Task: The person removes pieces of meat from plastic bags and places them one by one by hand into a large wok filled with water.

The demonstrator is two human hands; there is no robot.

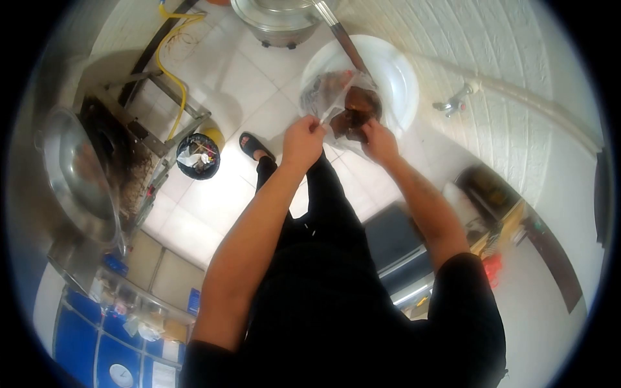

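Note:
My left hand [304, 141] pinches the left edge of a clear plastic bag [321, 94]. My right hand [380, 141] has its fingers closed at the bag's right side, on the edge of the dark brown pieces [354, 111] that show in its mouth. Whether those fingers hold a piece or only the plastic cannot be made out. Behind and partly under the bag is a wide white basin [402, 81]. A long tool with a brown handle [348, 46] leans over the basin's rim and runs down behind the bag.
A metal pot [278, 29] stands on the tiles at the top. A bin with a black liner [198, 157] is at the left, near a metal frame, a yellow hose [171, 77] and a large metal bowl [84, 174]. A tap [455, 100] projects from the right wall.

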